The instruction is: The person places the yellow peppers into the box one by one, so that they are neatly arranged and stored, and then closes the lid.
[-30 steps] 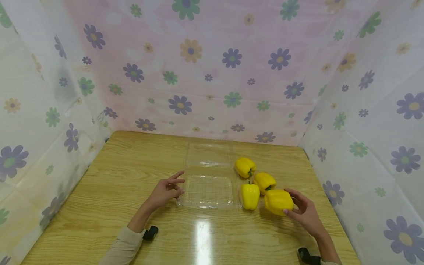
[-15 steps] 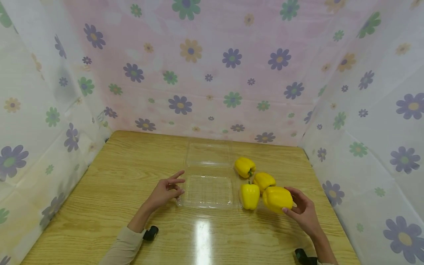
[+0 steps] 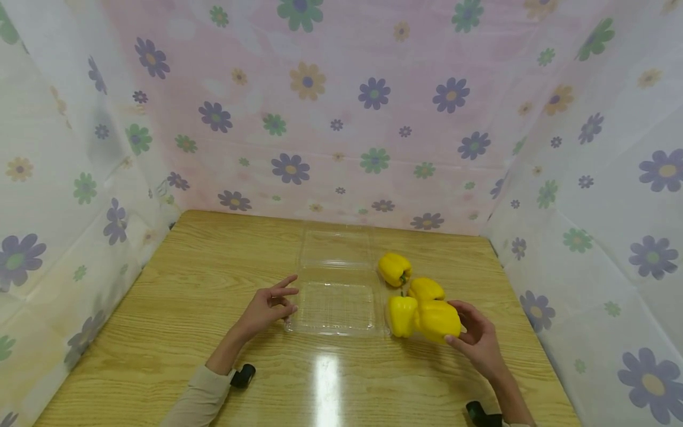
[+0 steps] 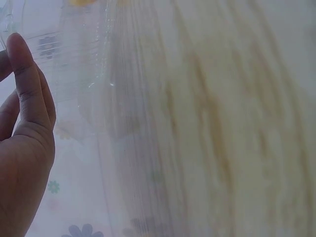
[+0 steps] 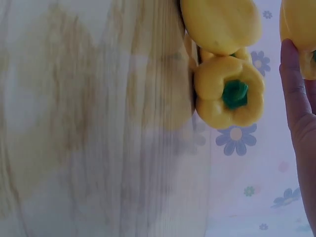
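My right hand grips a yellow bell pepper between thumb and fingers. In the right wrist view this held pepper is up off the wooden surface. Three more yellow bell peppers lie close by: one upright-looking pepper just left of it, one behind, partly covered, and one farther back. A clear plastic clamshell container lies opened out with its lid toward the back. At its left rim, my left hand pinches the edge with the thumb and a finger.
All of it sits on a wood-grain table. A flower-printed cloth walls in the back and both sides. Black wrist cameras are strapped to both forearms.
The right hand has carried its bell pepper a little to the left, so it now overlaps the peppers beside and behind it in the head view. The left hand stays at the container rim.
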Tool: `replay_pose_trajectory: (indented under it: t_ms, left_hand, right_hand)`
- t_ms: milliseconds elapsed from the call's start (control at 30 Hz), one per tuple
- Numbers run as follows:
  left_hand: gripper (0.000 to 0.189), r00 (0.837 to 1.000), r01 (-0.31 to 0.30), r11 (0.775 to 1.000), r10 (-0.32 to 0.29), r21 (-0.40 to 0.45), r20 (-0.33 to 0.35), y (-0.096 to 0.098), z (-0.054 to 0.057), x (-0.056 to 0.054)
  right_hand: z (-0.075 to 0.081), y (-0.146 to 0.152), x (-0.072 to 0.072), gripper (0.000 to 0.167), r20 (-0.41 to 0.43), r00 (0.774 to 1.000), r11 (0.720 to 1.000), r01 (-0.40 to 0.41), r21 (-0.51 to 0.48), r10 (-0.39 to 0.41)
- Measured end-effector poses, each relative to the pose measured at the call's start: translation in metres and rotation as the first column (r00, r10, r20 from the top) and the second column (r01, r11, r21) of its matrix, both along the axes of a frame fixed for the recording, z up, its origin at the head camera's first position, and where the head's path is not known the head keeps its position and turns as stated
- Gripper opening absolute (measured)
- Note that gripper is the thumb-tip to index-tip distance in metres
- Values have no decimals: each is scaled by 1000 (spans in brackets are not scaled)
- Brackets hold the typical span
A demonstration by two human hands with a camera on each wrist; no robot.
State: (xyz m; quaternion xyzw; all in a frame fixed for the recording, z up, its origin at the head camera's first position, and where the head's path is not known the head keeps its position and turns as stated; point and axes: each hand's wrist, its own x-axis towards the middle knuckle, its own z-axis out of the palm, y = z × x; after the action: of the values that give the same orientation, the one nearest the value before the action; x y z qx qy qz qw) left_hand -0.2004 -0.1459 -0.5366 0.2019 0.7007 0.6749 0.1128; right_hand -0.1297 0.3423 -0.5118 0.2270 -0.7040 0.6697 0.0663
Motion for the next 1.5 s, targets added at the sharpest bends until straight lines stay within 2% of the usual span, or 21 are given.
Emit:
replay_pose_trajectory:
  t_ms: [433,1167,1500]
  left_hand:
    - [50,1000,-13,1000,13,-2,4,0,0,1]
    - [48,1000,-7,1000,7,-1,-11,1,-1,2]
    - [47,999,-11,1000,10,-17,-41,1,-3,0]
  right_hand:
    - [-9,-31,-4,63,23,996,996,-86,-37,86]
    - [-15,-73,-7,66,4,994,993,-104,-52,105]
    - [-15,-90,-10,65,2,989,985,-150,-87,151]
